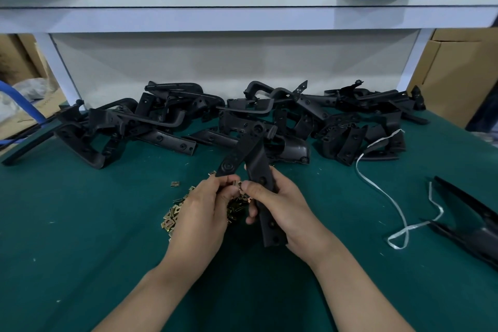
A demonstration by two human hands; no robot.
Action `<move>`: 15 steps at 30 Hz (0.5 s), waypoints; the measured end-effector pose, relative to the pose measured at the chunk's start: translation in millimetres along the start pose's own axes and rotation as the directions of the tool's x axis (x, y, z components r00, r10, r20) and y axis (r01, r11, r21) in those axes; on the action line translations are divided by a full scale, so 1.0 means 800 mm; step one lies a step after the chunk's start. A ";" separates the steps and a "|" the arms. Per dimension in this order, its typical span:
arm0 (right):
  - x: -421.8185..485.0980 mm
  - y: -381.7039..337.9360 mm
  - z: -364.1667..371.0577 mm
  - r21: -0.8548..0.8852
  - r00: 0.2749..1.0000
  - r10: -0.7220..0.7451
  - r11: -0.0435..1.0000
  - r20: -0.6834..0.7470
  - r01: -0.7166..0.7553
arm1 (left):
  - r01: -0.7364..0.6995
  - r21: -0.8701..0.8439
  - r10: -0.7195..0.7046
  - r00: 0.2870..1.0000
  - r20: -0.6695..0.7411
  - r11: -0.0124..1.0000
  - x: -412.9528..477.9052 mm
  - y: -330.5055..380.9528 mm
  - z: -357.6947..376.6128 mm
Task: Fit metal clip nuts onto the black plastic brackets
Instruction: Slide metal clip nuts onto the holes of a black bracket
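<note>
Your right hand [280, 205] curls round the long arm of a black bracket [258, 159], thumb on top. Your left hand [200, 213] pinches a clip nut [238, 184] at the end of the bracket's other arm, just between your thumbs. Loose clip nuts [172, 217] lie under and left of your left hand. A heap of brackets [161, 118] sits beyond both hands.
</note>
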State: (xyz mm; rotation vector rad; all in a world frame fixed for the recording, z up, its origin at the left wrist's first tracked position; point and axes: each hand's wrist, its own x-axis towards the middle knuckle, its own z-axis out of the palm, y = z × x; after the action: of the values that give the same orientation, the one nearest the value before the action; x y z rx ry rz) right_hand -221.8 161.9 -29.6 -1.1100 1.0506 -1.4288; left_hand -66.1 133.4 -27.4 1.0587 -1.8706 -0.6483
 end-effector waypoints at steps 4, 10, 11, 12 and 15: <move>0.001 0.000 -0.002 -0.018 0.999 0.037 0.999 -0.019 -0.037 | -0.058 0.098 0.065 0.996 -0.063 0.993 -0.004 0.007 -0.001; -0.001 -0.005 0.001 0.033 0.995 0.091 0.995 -0.029 -0.090 | -0.188 0.302 0.232 0.966 -0.116 0.935 -0.006 0.011 -0.002; -0.001 -0.006 0.001 0.043 0.995 0.100 0.994 -0.023 -0.099 | -0.199 0.333 0.250 0.961 -0.120 0.922 -0.006 0.010 -0.001; -0.001 -0.006 0.001 0.051 0.994 0.110 0.993 -0.021 -0.108 | -0.209 0.360 0.269 0.955 -0.126 0.909 -0.006 0.009 0.000; -0.001 -0.008 0.003 0.083 0.990 0.139 0.987 -0.019 -0.137 | -0.233 0.399 0.312 0.939 -0.144 0.887 -0.005 0.006 0.001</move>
State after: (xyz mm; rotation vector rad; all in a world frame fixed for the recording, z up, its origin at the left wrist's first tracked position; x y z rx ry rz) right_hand -220.9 163.3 -22.8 -0.9450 1.0561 -1.3656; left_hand -68.2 139.3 -25.7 1.0241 -1.9537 -0.0069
